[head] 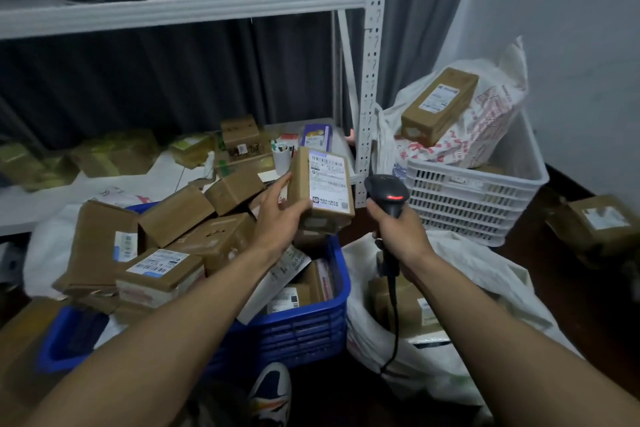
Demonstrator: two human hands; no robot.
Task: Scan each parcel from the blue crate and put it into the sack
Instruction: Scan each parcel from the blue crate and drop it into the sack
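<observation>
You gripped one parcel [322, 185] in your left hand [277, 218] and the scanner [388, 194] in your right hand [398, 232]. The sack [467, 288] held few; the blue crate [304, 329] remained heaped.

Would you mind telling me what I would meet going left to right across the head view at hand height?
A tilted parcel on the pile, left hand, held parcel, scanner gripped by the right hand, white basket, loose parcel on the floor.
</observation>
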